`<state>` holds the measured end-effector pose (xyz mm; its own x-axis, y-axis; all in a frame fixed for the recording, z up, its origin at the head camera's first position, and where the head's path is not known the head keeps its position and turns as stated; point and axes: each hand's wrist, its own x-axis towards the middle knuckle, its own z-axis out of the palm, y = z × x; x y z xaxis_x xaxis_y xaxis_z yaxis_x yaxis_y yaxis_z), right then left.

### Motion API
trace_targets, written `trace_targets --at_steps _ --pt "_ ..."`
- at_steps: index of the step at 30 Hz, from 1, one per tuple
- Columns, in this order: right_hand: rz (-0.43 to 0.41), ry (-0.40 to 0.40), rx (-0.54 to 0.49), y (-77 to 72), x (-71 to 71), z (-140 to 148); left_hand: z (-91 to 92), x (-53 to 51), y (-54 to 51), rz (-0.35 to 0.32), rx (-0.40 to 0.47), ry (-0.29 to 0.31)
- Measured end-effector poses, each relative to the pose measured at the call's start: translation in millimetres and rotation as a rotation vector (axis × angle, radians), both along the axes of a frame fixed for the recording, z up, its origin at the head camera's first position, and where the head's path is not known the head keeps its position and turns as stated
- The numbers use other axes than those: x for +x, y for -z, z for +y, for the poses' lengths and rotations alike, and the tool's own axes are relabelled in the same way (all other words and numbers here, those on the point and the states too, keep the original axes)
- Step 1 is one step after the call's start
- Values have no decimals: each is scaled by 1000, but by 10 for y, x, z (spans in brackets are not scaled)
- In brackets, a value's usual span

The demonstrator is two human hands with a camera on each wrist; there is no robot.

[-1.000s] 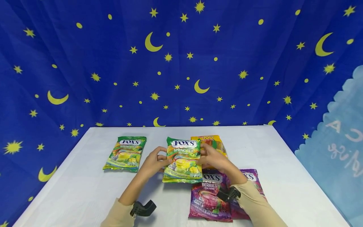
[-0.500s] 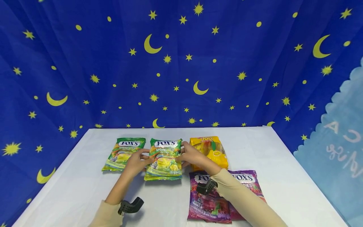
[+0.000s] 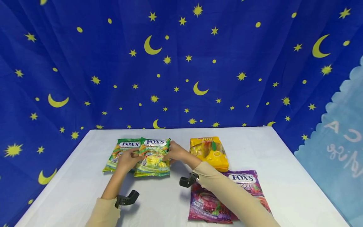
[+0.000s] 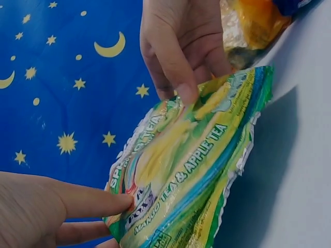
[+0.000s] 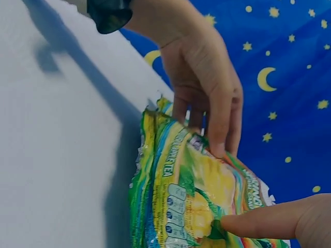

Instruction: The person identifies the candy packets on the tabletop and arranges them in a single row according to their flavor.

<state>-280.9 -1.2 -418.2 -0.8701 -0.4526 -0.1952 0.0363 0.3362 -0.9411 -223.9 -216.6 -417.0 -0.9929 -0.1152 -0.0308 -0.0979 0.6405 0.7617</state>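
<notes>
Both hands grip one green and yellow Fox's Spring Tea bag (image 3: 154, 157) by its sides, tilted up with its front showing. My left hand (image 3: 128, 160) pinches its left edge, thumb on the front. At the opposite edge is my right hand (image 3: 176, 152), its thumb also on the front. In the left wrist view the bag (image 4: 181, 165) casts a shadow on the white surface. A second Spring Tea bag (image 3: 115, 154) lies just to the left, partly covered by the held bag and left hand.
A yellow candy bag (image 3: 216, 159) lies right of the hands. Nearer the front are two purple Fox's Berries bags, one at the right (image 3: 249, 183) and one (image 3: 205, 205) partly under the right sleeve. Behind the white table (image 3: 158, 201) hangs a blue star-patterned curtain (image 3: 181, 69).
Both hands have carried the held Spring Tea bag leftward, from in front of the yellow bag to the edge of the other Spring Tea bag. The yellow bag is now uncovered.
</notes>
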Motion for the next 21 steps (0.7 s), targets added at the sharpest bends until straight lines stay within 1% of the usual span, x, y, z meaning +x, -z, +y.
trace_targets --at_steps 3,6,10,15,18,21 --pt "28 19 26 41 -37 -77 -19 -40 4 -2 -50 -19" --pt "45 45 62 76 -67 -147 -28 -82 27 -9 -78 -40" --pt "46 78 116 133 -99 -220 -26 -117 50 -8 -119 -63" --pt "76 98 165 164 -121 -285 -28 -129 43 -7 -163 -80" --pt "107 108 202 161 -122 -310 -26 -131 40 10 -183 -82" --pt "119 117 231 170 -119 -332 -19 -130 46 25 -214 -86"
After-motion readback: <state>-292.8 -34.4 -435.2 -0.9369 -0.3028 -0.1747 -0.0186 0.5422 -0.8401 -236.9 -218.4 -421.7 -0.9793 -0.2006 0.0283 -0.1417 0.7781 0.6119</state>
